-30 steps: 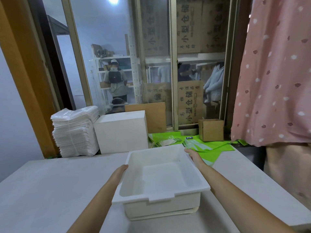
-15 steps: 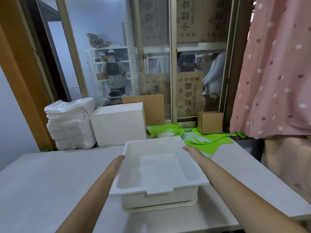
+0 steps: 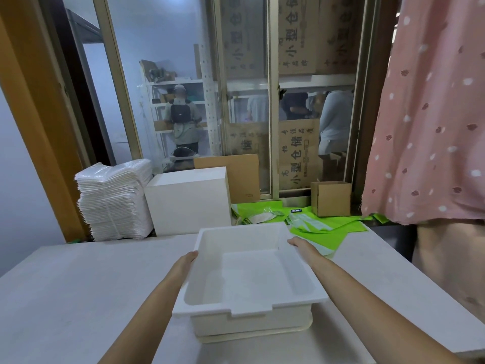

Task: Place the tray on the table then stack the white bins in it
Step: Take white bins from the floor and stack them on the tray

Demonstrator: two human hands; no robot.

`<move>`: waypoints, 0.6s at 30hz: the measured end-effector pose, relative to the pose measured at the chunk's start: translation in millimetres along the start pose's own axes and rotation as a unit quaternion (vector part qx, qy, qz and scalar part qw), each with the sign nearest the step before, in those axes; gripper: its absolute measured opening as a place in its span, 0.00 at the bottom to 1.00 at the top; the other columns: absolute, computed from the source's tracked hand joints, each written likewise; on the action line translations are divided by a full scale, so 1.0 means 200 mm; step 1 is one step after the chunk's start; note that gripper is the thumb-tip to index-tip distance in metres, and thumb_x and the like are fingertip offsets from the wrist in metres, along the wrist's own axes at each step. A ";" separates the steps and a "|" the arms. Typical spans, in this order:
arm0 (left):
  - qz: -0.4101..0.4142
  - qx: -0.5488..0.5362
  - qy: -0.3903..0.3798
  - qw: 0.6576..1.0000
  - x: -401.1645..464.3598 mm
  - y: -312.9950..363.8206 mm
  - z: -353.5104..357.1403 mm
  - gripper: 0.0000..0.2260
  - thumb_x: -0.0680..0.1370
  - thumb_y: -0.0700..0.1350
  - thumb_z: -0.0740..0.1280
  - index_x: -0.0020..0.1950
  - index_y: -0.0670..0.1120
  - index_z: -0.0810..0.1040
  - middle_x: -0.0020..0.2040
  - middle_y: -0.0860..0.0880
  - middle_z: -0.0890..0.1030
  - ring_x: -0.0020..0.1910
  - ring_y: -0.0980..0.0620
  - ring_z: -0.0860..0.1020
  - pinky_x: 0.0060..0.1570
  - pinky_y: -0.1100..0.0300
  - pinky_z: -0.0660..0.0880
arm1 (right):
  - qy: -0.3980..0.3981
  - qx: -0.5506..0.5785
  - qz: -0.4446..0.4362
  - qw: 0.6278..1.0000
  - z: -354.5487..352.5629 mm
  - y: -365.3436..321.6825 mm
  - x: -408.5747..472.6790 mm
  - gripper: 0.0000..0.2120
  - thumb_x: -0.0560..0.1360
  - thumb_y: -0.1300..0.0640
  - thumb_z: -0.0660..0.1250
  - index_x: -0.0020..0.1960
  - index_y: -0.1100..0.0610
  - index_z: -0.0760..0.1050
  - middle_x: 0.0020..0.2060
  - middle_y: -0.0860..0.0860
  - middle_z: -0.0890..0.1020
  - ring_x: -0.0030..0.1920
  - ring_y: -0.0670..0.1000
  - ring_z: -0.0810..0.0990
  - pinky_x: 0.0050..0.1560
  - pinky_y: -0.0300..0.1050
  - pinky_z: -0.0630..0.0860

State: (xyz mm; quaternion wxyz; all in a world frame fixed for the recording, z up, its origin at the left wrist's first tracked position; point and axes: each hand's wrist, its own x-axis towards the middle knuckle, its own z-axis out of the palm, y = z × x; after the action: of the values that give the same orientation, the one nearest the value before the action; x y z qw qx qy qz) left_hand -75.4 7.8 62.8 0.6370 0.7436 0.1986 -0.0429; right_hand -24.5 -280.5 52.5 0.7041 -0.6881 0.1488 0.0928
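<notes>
Both hands are on one white bin (image 3: 249,274), the left hand (image 3: 187,261) against its left wall just under the rim and the right hand (image 3: 298,244) at the far right corner, so the bin sits between them. The fingers on both sides are hidden behind the walls, so I cannot tell whether they curl under the rim or only press flat against it. The bin is open side up and stands in a shallow cream tray (image 3: 252,334), whose lip shows along the front under it; the tray lies on the table (image 3: 78,285) near its front edge. By that, the first part looks done: the tray is down and one bin is in it, though whether it is fully seated or just being set I would not swear from here. No second bin shows nested inside, so stacking more would be what is left. Beyond the table stand a white box (image 3: 187,200) and a wrapped pile of white sheets (image 3: 114,199); I see no spare bins plainly there.
</notes>
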 end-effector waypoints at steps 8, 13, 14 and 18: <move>-0.004 0.007 -0.003 1.000 0.02 0.01 0.00 0.13 0.82 0.46 0.55 0.52 0.38 0.74 0.38 0.42 0.77 0.35 0.46 0.75 0.34 0.56 0.69 | -0.002 0.014 -0.002 1.000 0.01 -0.02 -0.01 0.14 0.79 0.61 0.58 0.34 0.58 0.69 0.31 0.54 0.74 0.32 0.53 0.73 0.34 0.44 0.67; 0.003 0.006 0.002 1.000 0.01 -0.01 -0.01 0.13 0.83 0.46 0.55 0.52 0.38 0.75 0.38 0.43 0.77 0.35 0.46 0.75 0.34 0.57 0.68 | -0.009 0.036 -0.003 0.999 0.02 -0.04 -0.01 0.13 0.79 0.60 0.58 0.36 0.58 0.72 0.28 0.53 0.77 0.32 0.53 0.74 0.34 0.44 0.68; 0.002 0.003 0.002 1.000 0.01 -0.01 -0.01 0.13 0.83 0.46 0.55 0.53 0.38 0.75 0.38 0.42 0.77 0.35 0.46 0.75 0.34 0.57 0.69 | -0.008 0.031 -0.003 0.999 0.01 -0.04 0.00 0.13 0.79 0.60 0.58 0.36 0.58 0.72 0.30 0.53 0.76 0.32 0.53 0.74 0.34 0.44 0.68; -0.005 0.005 0.002 1.000 0.02 -0.01 0.00 0.14 0.82 0.47 0.56 0.54 0.38 0.75 0.39 0.43 0.77 0.36 0.46 0.75 0.34 0.57 0.69 | -0.002 0.028 0.001 1.000 0.00 0.00 0.01 0.15 0.79 0.60 0.59 0.34 0.58 0.69 0.29 0.53 0.74 0.31 0.53 0.72 0.33 0.43 0.66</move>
State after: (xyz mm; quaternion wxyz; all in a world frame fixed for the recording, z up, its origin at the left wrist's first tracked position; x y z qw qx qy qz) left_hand -73.2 9.3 60.5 0.6325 0.7460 0.2035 -0.0456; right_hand -23.7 -280.6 51.5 0.7233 -0.6677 0.1506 0.0912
